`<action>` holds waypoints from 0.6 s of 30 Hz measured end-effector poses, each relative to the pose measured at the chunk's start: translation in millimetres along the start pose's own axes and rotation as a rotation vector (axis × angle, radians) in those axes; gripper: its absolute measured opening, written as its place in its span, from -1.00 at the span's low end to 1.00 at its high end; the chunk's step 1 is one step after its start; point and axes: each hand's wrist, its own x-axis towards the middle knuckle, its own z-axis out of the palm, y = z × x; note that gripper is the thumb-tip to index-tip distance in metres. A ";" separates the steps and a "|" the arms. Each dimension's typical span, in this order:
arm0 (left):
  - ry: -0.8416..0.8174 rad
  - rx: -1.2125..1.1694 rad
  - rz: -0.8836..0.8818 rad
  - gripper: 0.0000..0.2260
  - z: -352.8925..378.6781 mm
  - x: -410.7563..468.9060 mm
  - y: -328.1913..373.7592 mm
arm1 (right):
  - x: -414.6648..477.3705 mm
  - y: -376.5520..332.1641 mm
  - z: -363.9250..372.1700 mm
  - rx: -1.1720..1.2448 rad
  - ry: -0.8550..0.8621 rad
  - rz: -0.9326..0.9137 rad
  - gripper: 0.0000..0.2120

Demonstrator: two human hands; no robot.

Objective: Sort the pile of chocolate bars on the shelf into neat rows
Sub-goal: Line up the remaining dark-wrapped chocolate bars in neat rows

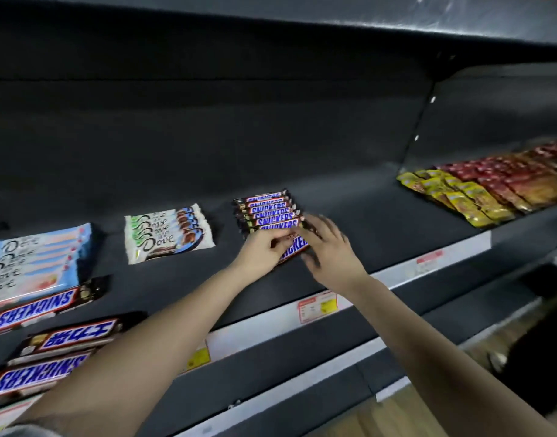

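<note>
A row of several Snickers bars (267, 209) lies side by side in the middle of the dark shelf (381, 228). At the row's near end, my left hand (264, 250) grips the left part of one more Snickers bar (294, 247). My right hand (327, 247) rests on that bar's right end with fingers spread and fairly straight. Left of the row sits a stack of white Dove bars (166, 234), and further left a stack of light-blue Dove bars (31, 263). Three loose Snickers bars (40, 307) lie at the shelf's near left.
Yellow sachets (454, 197) and red packets (517, 178) fill the neighbouring shelf section at the right. Price tags (316, 307) hang on the white front rail. A lower shelf and wooden floor show below. Bare shelf lies between the Snickers row and the yellow sachets.
</note>
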 end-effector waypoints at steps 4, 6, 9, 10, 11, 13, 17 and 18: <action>0.025 0.002 -0.014 -0.74 13.2 -1.1 0.8 | -5.3 18.9 1.3 0.108 -0.177 0.149 -0.62; 0.091 0.027 0.016 -0.74 12.2 -3.3 -1.5 | -5.2 21.1 2.0 0.127 -0.142 0.174 -0.65; 0.169 0.127 0.048 -0.71 3.9 -8.2 -8.9 | 2.0 20.8 4.4 0.137 -0.110 0.228 -0.65; 0.189 0.150 0.040 -0.69 1.3 -10.3 -12.3 | 5.5 21.2 5.6 0.146 -0.097 0.252 -0.65; 0.213 0.162 0.031 -0.68 -1.1 -12.6 -15.4 | 9.4 22.1 6.9 0.158 -0.083 0.269 -0.65; 0.269 0.159 0.004 -0.69 -3.9 -16.0 -19.6 | 17.1 21.9 9.0 0.191 -0.060 0.304 -0.64; 0.345 0.128 -0.071 -0.75 -5.2 -17.2 -21.6 | 28.9 15.2 15.0 0.285 0.002 0.365 -0.66; 0.353 0.140 -0.085 -0.75 -4.9 -16.8 -22.5 | 30.9 13.3 17.1 0.304 0.014 0.367 -0.67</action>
